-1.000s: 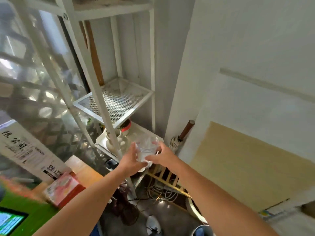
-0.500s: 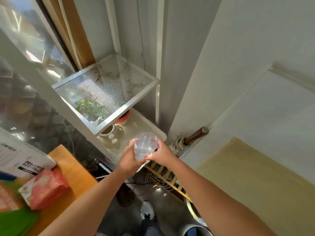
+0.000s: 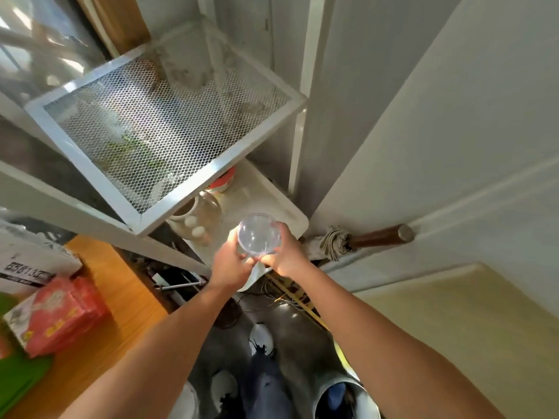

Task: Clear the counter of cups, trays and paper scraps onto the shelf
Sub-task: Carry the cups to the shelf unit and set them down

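Observation:
A clear plastic cup [image 3: 259, 234] with a domed lid is held upright between my left hand [image 3: 231, 263] and my right hand [image 3: 286, 255], both gripping its sides. It hovers over the front edge of a white tray [image 3: 272, 201] on the lower level of the white metal shelf [image 3: 169, 128]. The shelf's mesh level sits up and to the left of the cup, bare apart from dirt and a few leaves.
On the lower tray stand a glass jar [image 3: 199, 219] with white lumps inside and a red-and-white tub [image 3: 223, 182]. A wooden counter [image 3: 121, 300] at left carries a red packet [image 3: 63, 313]. A wooden-handled umbrella [image 3: 363, 238] leans at right. Cables and a bin lie on the floor.
The view has closed in and tilted down on the shelf. Both hands keep hold of the cup, which now sits lower, over the front of the lower tray.

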`<action>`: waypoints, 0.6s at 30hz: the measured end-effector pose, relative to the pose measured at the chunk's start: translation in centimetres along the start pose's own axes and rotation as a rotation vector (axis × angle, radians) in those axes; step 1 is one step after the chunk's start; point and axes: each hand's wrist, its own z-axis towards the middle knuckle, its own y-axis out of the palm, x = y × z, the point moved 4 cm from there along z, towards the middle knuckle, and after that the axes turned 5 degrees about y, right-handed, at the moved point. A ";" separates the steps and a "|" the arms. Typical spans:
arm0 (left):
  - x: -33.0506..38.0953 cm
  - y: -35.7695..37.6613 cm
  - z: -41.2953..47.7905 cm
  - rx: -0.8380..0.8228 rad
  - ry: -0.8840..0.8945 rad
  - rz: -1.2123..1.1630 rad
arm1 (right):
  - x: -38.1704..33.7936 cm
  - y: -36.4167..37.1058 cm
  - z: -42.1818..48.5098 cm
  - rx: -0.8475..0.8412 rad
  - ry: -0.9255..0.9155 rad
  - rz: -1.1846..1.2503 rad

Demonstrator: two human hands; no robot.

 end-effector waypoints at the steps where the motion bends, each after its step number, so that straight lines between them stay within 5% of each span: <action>1: -0.2 0.2 0.2 0.005 -0.003 0.001 | 0.1 0.0 0.3 0.003 -0.007 -0.006; 18: -1.5 -0.2 -0.8 0.020 -0.139 -0.056 | 1.7 1.3 0.9 -0.057 0.062 0.063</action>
